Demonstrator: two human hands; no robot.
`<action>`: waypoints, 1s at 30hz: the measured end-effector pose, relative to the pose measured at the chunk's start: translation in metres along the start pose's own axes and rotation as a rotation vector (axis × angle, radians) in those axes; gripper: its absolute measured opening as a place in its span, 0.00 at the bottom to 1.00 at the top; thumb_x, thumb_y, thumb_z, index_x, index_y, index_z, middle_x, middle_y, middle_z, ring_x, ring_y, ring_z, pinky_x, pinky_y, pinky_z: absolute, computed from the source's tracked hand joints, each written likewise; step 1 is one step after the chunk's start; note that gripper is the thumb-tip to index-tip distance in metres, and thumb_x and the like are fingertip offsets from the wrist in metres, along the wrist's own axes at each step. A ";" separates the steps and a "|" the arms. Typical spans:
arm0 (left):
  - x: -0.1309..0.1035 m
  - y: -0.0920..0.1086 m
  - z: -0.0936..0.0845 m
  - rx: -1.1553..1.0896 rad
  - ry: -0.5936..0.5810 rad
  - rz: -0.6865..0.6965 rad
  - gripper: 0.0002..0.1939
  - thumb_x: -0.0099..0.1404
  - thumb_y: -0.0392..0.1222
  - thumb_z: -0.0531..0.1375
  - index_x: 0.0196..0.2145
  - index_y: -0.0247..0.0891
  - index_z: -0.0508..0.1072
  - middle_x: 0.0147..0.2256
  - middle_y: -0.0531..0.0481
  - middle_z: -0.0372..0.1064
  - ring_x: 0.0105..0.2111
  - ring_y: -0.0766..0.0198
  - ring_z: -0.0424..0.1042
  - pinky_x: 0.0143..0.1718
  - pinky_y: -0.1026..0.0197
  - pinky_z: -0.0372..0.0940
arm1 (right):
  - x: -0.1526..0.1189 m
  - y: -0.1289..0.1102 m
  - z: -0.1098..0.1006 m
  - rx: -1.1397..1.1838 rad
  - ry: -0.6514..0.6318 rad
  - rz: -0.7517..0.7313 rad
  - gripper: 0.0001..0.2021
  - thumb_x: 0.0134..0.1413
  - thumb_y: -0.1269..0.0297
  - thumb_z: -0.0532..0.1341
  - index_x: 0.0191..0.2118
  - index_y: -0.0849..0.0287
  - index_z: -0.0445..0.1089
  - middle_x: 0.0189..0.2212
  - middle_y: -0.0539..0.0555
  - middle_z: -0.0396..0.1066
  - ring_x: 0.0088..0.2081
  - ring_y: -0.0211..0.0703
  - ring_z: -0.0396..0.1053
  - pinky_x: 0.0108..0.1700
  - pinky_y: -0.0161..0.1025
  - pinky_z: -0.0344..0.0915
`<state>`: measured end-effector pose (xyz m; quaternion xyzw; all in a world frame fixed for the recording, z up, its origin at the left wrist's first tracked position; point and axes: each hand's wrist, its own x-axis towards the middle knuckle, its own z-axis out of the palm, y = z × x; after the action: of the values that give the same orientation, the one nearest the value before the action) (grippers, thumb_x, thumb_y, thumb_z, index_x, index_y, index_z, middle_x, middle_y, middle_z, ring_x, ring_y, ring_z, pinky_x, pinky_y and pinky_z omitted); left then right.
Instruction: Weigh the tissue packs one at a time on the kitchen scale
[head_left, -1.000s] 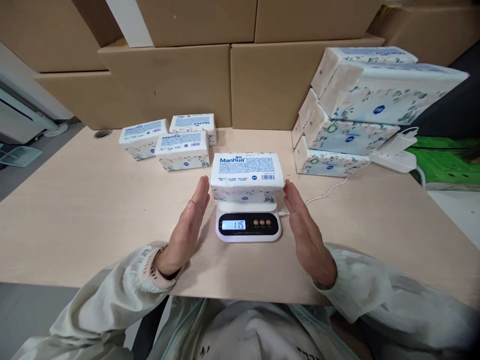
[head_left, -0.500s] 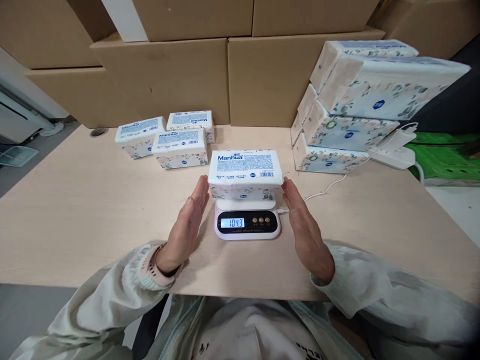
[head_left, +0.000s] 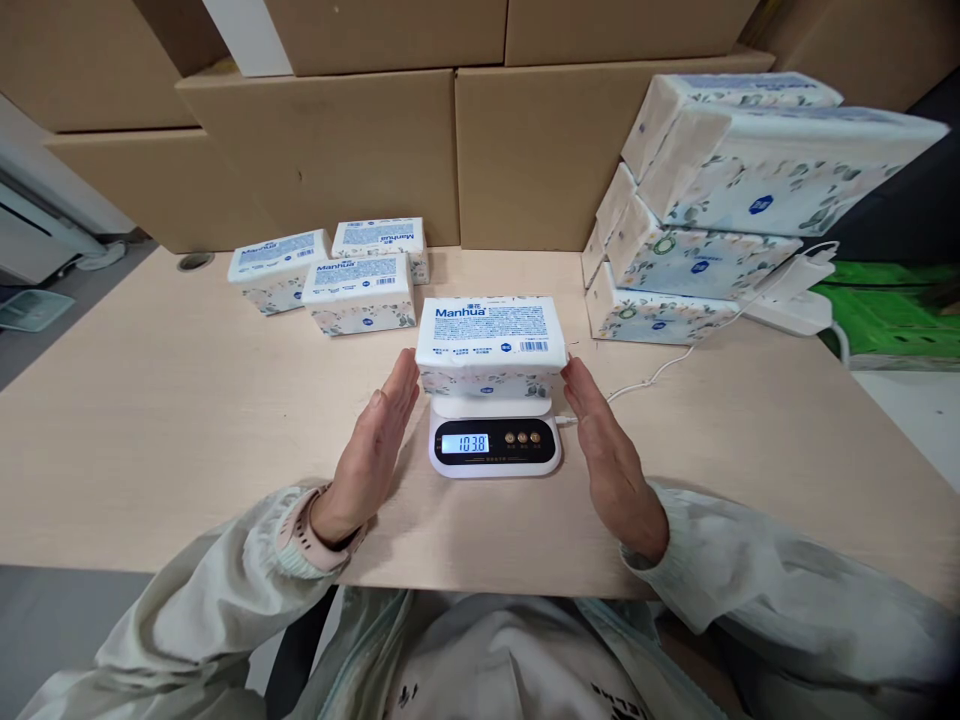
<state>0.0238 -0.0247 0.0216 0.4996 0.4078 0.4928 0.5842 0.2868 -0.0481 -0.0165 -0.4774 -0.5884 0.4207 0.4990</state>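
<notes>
A white tissue pack (head_left: pixel 490 335) with blue "Manhua" print lies on a white digital scale (head_left: pixel 495 466), whose lit display reads 103.8. My left hand (head_left: pixel 373 445) is upright at the pack's left end, fingers stretched out, fingertips beside its edge. At the right end my right hand (head_left: pixel 611 455) is held the same way, flat, its fingertips close to the pack's corner. Neither hand is wrapped round the pack; whether the fingertips touch it is hard to tell.
Three tissue packs (head_left: pixel 360 293) lie at the back left. A tall stack of packs (head_left: pixel 697 265) stands at the back right, beside a white power strip (head_left: pixel 787 300). A white cable (head_left: pixel 660 372) runs to the scale. Cardboard boxes (head_left: pixel 337 150) line the back.
The scale's display has gone from 104.3 to 103.8. Both hands and the pack have stayed nearly still, and the view has shifted very slightly.
</notes>
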 end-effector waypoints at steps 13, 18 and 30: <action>0.003 0.000 -0.002 -0.016 0.010 -0.005 0.37 0.80 0.66 0.46 0.78 0.48 0.56 0.80 0.57 0.44 0.82 0.55 0.39 0.84 0.48 0.35 | 0.001 -0.001 -0.002 -0.022 0.007 0.002 0.33 0.77 0.43 0.51 0.80 0.39 0.47 0.82 0.42 0.45 0.82 0.50 0.44 0.85 0.55 0.42; 0.003 0.001 -0.001 -0.001 -0.001 -0.012 0.38 0.80 0.66 0.46 0.79 0.47 0.55 0.80 0.57 0.42 0.82 0.54 0.38 0.84 0.47 0.35 | 0.000 -0.001 -0.002 -0.022 0.001 0.002 0.32 0.78 0.44 0.52 0.80 0.40 0.48 0.81 0.42 0.46 0.82 0.50 0.44 0.85 0.55 0.43; 0.003 0.001 -0.001 -0.010 0.002 -0.010 0.39 0.80 0.66 0.46 0.79 0.46 0.55 0.80 0.56 0.44 0.82 0.53 0.39 0.84 0.47 0.35 | 0.001 0.002 -0.002 0.009 -0.003 -0.007 0.33 0.77 0.44 0.54 0.80 0.42 0.49 0.81 0.42 0.48 0.82 0.52 0.45 0.85 0.56 0.42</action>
<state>0.0233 -0.0216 0.0223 0.4940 0.4086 0.4923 0.5887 0.2885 -0.0468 -0.0177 -0.4724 -0.5887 0.4223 0.5019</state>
